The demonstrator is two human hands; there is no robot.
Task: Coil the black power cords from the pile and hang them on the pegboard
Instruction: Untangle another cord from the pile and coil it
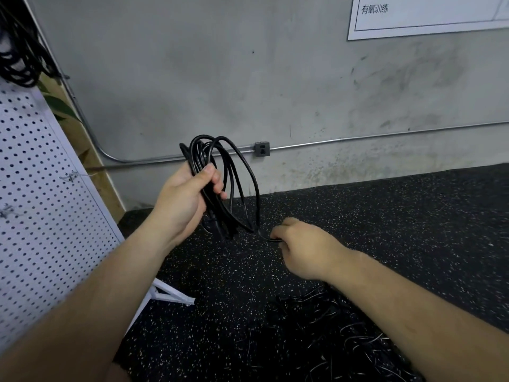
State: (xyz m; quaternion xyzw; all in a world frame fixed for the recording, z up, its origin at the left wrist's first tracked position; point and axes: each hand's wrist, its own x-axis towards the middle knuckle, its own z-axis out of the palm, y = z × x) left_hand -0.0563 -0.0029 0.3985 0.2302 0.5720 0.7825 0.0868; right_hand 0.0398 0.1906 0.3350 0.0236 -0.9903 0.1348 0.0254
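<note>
My left hand (186, 198) grips a bundle of black power cord loops (220, 166) held up in front of the wall, with a plug end hanging below the palm. One strand runs down and right to my right hand (300, 248), whose curled fingers pinch it. A pile of black cords (338, 334) lies on the speckled floor under my right forearm. The white pegboard (41, 216) stands at the left, with coiled black cords (19, 56) hanging at its top.
Bare metal hooks (72, 176) stick out of the pegboard. Its white foot (170, 295) reaches onto the black rubber floor. A grey concrete wall carries a conduit with a socket box (261, 149) and a white poster (429, 15).
</note>
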